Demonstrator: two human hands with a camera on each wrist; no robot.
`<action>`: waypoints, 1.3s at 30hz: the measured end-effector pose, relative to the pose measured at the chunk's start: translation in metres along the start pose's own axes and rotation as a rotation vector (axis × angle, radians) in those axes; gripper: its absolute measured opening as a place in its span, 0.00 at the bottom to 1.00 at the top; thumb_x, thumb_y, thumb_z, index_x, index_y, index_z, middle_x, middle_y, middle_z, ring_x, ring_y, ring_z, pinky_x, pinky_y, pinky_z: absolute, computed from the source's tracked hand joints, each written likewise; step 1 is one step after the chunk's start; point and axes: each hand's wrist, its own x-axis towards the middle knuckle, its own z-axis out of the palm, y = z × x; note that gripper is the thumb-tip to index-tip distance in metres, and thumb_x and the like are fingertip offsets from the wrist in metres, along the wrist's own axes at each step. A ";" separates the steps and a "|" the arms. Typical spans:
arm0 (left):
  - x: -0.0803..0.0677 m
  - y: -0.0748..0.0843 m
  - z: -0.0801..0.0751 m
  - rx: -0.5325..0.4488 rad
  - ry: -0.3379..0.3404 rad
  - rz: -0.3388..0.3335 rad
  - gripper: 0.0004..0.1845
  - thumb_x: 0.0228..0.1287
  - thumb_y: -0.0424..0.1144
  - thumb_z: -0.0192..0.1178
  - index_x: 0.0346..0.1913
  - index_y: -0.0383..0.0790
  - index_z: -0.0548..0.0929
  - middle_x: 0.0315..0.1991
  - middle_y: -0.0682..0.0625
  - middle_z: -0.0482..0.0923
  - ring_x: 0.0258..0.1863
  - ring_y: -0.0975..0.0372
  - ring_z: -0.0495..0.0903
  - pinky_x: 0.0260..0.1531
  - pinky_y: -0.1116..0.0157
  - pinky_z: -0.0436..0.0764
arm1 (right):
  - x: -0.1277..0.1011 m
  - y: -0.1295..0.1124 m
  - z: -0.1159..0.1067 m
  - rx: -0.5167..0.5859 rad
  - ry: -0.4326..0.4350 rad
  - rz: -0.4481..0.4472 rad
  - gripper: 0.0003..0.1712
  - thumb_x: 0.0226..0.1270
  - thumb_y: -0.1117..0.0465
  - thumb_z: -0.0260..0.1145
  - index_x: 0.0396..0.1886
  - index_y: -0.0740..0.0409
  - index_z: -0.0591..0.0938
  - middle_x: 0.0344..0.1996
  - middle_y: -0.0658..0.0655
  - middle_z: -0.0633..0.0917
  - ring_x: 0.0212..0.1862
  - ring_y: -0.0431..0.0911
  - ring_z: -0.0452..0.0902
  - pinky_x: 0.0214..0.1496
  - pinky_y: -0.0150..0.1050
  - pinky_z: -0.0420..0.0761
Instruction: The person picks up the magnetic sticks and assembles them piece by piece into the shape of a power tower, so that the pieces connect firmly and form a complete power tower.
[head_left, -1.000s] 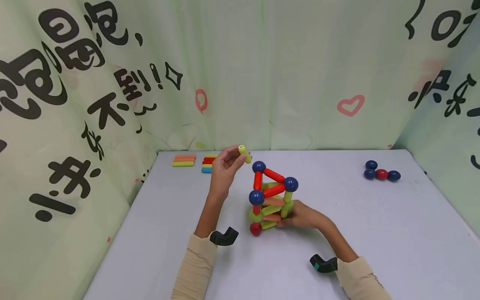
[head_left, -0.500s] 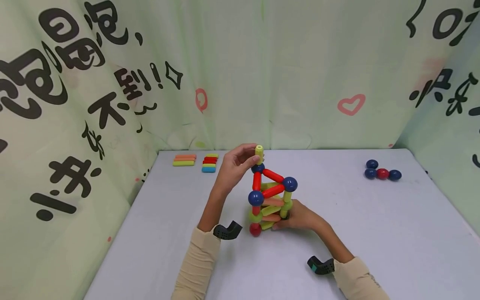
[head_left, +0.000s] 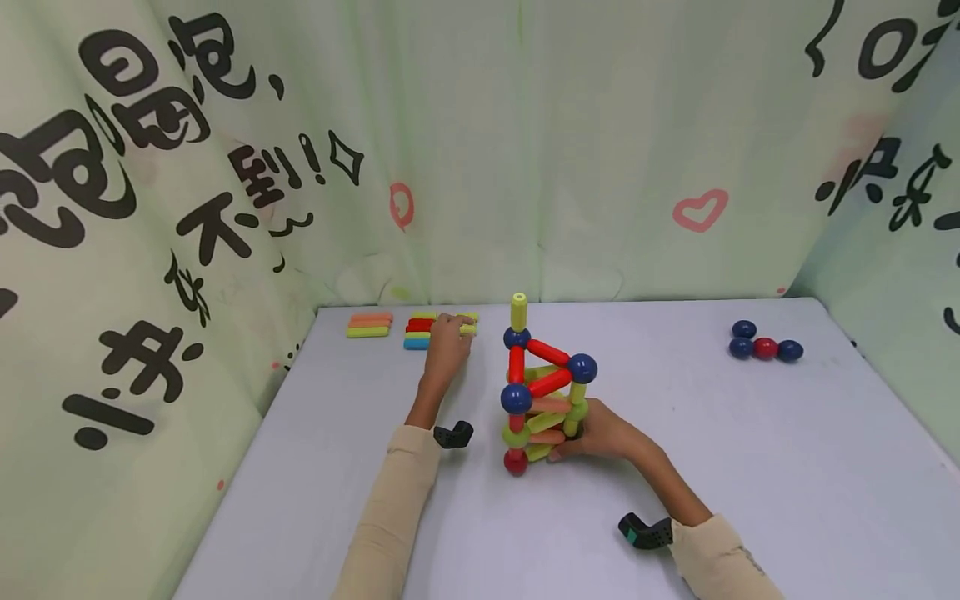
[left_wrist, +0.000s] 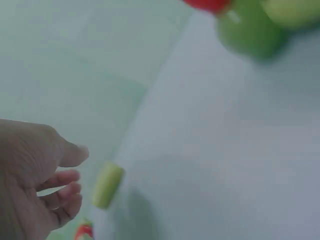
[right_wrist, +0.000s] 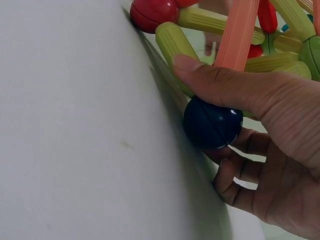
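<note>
A tower of sticks and balls [head_left: 543,392] stands mid-table, red, yellow-green and orange sticks joined by blue balls, with a red ball [head_left: 514,461] at its foot. A yellow-green stick [head_left: 518,312] stands upright on the top blue ball [head_left: 517,337]. My right hand [head_left: 581,437] grips the tower's base; in the right wrist view its thumb [right_wrist: 220,82] lies across the sticks above a blue ball [right_wrist: 212,122]. My left hand [head_left: 447,337] reaches to the loose sticks [head_left: 418,330] at the back left. Its fingers hang relaxed beside a yellow-green stick [left_wrist: 107,185] and hold nothing.
A second small stack of orange and yellow-green sticks [head_left: 369,323] lies at the back left corner. Three blue balls and a red one [head_left: 765,348] sit at the back right. Printed green curtains [head_left: 525,150] wall the grey table [head_left: 750,467] on three sides.
My left hand set the yellow-green stick upright on the top blue ball, let it go and moved back left to the loose sticks. The right hand stayed on the base.
</note>
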 end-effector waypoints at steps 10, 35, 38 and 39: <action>0.002 -0.019 0.025 0.454 -0.037 0.150 0.22 0.68 0.38 0.61 0.63 0.39 0.76 0.61 0.40 0.69 0.57 0.48 0.67 0.46 0.59 0.81 | -0.010 0.012 -0.015 -0.041 0.131 0.087 0.32 0.49 0.57 0.80 0.54 0.54 0.77 0.45 0.52 0.85 0.47 0.46 0.79 0.50 0.37 0.79; -0.055 0.058 -0.044 -0.744 -0.033 0.235 0.17 0.67 0.44 0.62 0.54 0.40 0.78 0.46 0.44 0.83 0.46 0.58 0.84 0.46 0.70 0.82 | -0.004 0.006 0.004 -0.090 0.343 0.225 0.35 0.53 0.54 0.78 0.59 0.57 0.74 0.44 0.57 0.85 0.45 0.48 0.80 0.45 0.41 0.80; -0.066 0.075 -0.054 -0.718 -0.013 0.315 0.16 0.67 0.41 0.62 0.54 0.39 0.78 0.47 0.44 0.82 0.48 0.57 0.83 0.49 0.66 0.81 | -0.003 0.006 0.004 -0.088 0.350 0.217 0.35 0.52 0.53 0.78 0.59 0.57 0.75 0.45 0.57 0.86 0.46 0.48 0.81 0.49 0.44 0.81; -0.070 0.079 -0.056 -0.707 -0.010 0.339 0.16 0.67 0.40 0.62 0.54 0.38 0.78 0.47 0.44 0.82 0.49 0.57 0.82 0.48 0.64 0.81 | -0.003 0.006 0.004 -0.090 0.350 0.215 0.35 0.52 0.52 0.78 0.58 0.57 0.75 0.45 0.57 0.86 0.47 0.48 0.81 0.50 0.45 0.81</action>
